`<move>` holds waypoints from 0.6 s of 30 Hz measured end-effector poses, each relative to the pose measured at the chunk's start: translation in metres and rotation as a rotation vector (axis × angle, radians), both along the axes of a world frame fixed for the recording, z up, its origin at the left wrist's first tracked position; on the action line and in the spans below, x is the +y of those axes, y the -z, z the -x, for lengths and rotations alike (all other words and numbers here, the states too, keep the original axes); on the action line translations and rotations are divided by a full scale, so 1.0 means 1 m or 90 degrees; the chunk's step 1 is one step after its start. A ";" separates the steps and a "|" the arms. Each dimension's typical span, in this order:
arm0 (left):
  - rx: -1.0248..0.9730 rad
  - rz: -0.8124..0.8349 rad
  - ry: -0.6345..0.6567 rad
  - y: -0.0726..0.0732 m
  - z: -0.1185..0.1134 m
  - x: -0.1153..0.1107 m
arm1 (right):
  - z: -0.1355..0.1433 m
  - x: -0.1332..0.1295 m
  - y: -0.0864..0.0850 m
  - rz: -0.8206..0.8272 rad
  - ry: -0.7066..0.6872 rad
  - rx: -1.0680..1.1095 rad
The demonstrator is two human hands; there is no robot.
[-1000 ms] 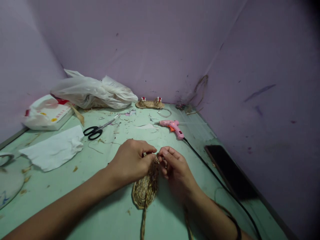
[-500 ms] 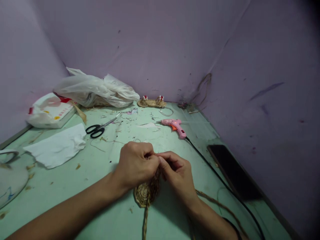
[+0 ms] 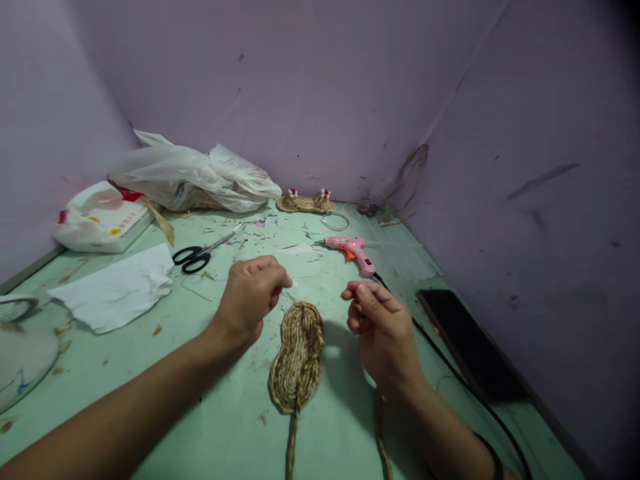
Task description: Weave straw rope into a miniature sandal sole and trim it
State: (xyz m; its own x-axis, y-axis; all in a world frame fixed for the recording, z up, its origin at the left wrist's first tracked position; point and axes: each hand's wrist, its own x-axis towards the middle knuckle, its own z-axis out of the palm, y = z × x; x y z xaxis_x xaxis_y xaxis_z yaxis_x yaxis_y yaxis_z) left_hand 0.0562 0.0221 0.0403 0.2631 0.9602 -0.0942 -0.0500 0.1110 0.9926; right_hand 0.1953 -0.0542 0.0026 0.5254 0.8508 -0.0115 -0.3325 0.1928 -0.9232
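A woven straw piece [image 3: 299, 357], shaped like a small sole, lies flat on the green table between my hands, with a braided cord [image 3: 292, 443] running from its lower end towards me. My left hand [image 3: 250, 293] hovers up and left of it, thumb and fingers pinched together; what they hold, if anything, is too small to name. My right hand [image 3: 383, 327] is raised to the right of the piece, its thumb pressed to the curled fingers, and I cannot make out anything between them. Neither hand touches the woven piece.
Beyond my hands lie a pink glue gun [image 3: 353, 250], black-handled scissors [image 3: 197, 258] and a wire ring [image 3: 335, 221]. A finished woven piece with beads [image 3: 305, 203] rests by the wall. White cloth [image 3: 117, 287] and plastic bags [image 3: 195, 177] lie left, a phone [image 3: 467, 343] right.
My hands were together over the top of the woven piece; they have moved apart, left and right. The whole woven piece now shows.
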 end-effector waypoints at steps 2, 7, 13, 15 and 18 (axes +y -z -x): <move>-0.041 0.023 -0.007 -0.003 0.005 0.011 | -0.009 0.005 -0.002 0.014 0.024 0.007; -0.007 0.039 -0.009 -0.002 0.015 0.034 | -0.019 0.011 -0.004 0.173 -0.005 -0.079; 0.314 -0.001 0.100 0.019 0.019 0.038 | -0.010 0.008 0.005 0.304 -0.197 -0.487; 0.375 0.013 0.183 0.023 0.016 0.032 | -0.005 0.006 0.010 0.310 -0.237 -0.507; 0.374 0.105 0.296 0.024 0.009 0.020 | 0.001 0.005 0.014 0.300 -0.225 -0.471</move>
State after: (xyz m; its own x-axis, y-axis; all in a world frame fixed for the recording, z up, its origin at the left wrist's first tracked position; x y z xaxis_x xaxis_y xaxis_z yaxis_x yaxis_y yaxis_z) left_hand 0.0469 0.0426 0.0167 0.4983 0.7245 -0.4763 0.5691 0.1412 0.8101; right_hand 0.1942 -0.0493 -0.0111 0.2489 0.9549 -0.1618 0.4014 -0.2537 -0.8801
